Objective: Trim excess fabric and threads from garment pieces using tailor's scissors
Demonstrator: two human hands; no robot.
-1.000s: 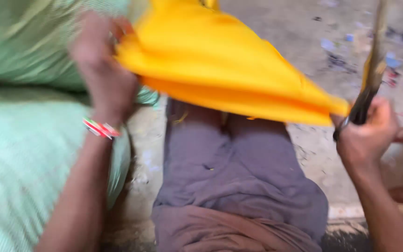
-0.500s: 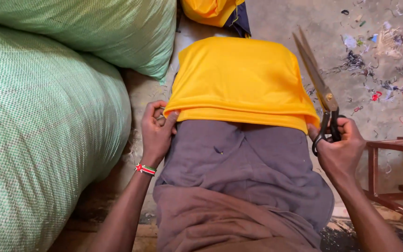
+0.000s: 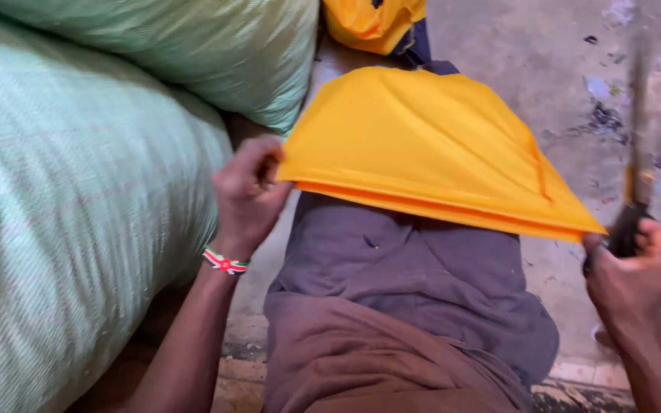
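Left hand [image 3: 248,195] is up at the near-left corner of the folded yellow fabric [image 3: 422,145], fingers curled and pinching that corner, and the right hand [image 3: 636,268] is clamped around the dark handles of the scissors [image 3: 635,191] while also touching the fabric's right tip. Between those 2 grips the cloth is pulled taut across the lap, so its near folded edge runs as 1 clean line from left hand down to right, lifted just off the grey trousers [image 3: 422,283]. The blades point up and away, blurred, so whether they are parted cannot be told. A beaded wristband [image 3: 225,262] sits on the left wrist. Room is tight on the left: 2 bulging green woven sacks [image 3: 78,206] crowd right up beside that hand. The right side is open concrete floor [image 3: 545,53] scattered with scraps. A second yellow bundle [image 3: 372,23] lies at the far end.
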